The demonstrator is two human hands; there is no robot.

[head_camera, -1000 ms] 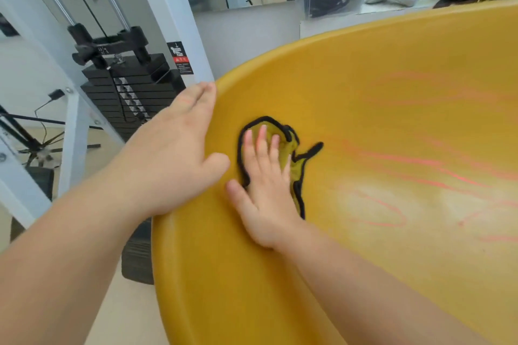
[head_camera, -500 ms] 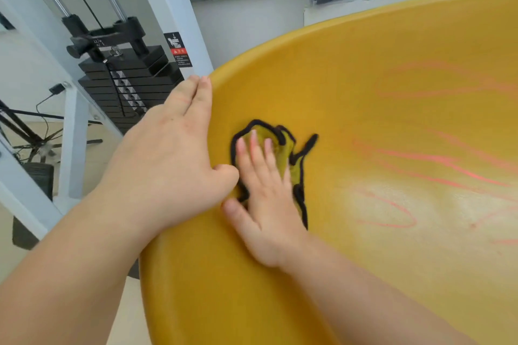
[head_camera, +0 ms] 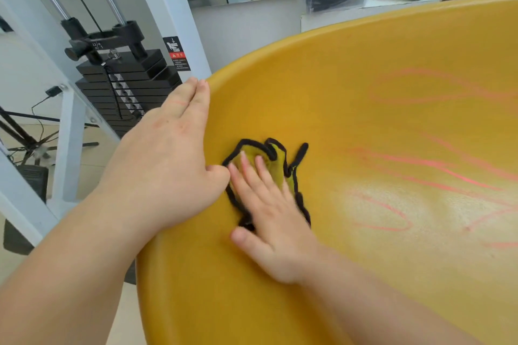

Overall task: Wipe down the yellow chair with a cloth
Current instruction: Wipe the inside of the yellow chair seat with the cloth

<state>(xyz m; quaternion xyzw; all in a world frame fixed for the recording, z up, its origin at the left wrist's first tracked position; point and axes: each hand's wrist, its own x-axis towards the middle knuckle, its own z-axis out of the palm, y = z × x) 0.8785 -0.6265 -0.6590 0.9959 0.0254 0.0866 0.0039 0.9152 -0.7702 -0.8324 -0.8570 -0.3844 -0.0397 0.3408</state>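
Flat right hand on cloth — left hand flat against yellow chair

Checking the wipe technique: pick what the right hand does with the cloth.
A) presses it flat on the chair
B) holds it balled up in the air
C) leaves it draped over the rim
A: the right hand lies flat, fingers straight, on the cloth against the yellow chair.

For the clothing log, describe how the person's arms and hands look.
Both forearms are bare to the frame edge: no sleeves, gloves, watch or rings show. The left hand has a thin pink streak across one finger. The right hand shows no marks and is slightly motion-blurred.
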